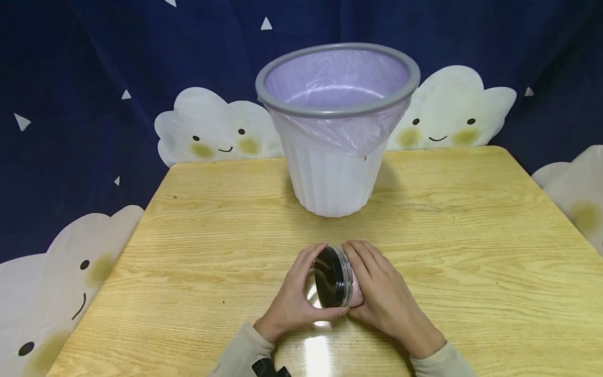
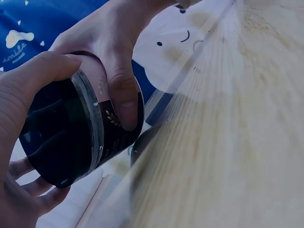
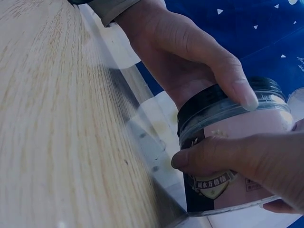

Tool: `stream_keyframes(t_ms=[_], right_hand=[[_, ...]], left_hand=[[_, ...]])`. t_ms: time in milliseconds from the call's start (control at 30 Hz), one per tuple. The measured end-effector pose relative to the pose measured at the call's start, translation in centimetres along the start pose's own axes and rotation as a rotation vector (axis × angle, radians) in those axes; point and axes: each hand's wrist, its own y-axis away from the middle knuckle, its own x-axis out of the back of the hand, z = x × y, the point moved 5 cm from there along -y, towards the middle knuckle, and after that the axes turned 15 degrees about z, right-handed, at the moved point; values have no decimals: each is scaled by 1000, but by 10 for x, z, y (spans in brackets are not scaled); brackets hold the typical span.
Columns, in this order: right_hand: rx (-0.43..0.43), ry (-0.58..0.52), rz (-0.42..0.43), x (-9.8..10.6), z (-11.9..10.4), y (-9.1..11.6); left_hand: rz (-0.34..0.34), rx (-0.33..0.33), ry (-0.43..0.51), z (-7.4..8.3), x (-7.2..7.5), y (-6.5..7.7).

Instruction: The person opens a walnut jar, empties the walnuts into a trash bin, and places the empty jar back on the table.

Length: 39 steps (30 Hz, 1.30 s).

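Observation:
A round clear jar [image 3: 247, 128] with a pink and black label is tipped on its side between both hands, its black lid [image 1: 330, 280] facing left in the head view. My left hand [image 1: 294, 301] grips the lid side, thumb at the near edge and fingertips at the far edge. Around the labelled body, my right hand [image 1: 388, 296] wraps its fingers and thumb; its thumb [image 2: 123, 90] presses on the label in the left wrist view. Both hands hold the jar low over the wooden table [image 1: 212, 262]. Part of the body is hidden under the right fingers.
Beyond the hands, a white ribbed bin [image 1: 330, 178] with a grey rim and a thin purple liner [image 1: 330, 78] stands on the table. Behind the table hangs a dark blue cloth [image 1: 118, 47] printed with smiling clouds and white triangles.

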Motion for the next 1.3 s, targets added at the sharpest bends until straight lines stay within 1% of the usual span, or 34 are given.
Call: stream_keyframes(t_ms=[233,500,633,667,800,900,1033,1133,1300], right_hand=[[7,-3,8,0,-1,0],[8,-4,9,0,0,0],[12,0,12,-1,-1,0],[13,-1,12,-1,-1,0],[14,-4,14,-1,-2,1],[11,-7,14,0,-2,1],[10,-3,16,0,-2,2],[11,-2,19,0,-2,1],[16,-6,27,0,-2,0]], left_hand=[[19,-8,11,0,1,0],[35,4,30,0,1,0],[31,0,23,0,1,0],[24,-8,21,1,1,0],[-18,-78,21,3,0,-1],[-26,-126,17,5,-1,-2],[-11,-117,12,5,0,-2],[-2,-89,14,3,1,-2],[9,-64,20,2,1,-1]])
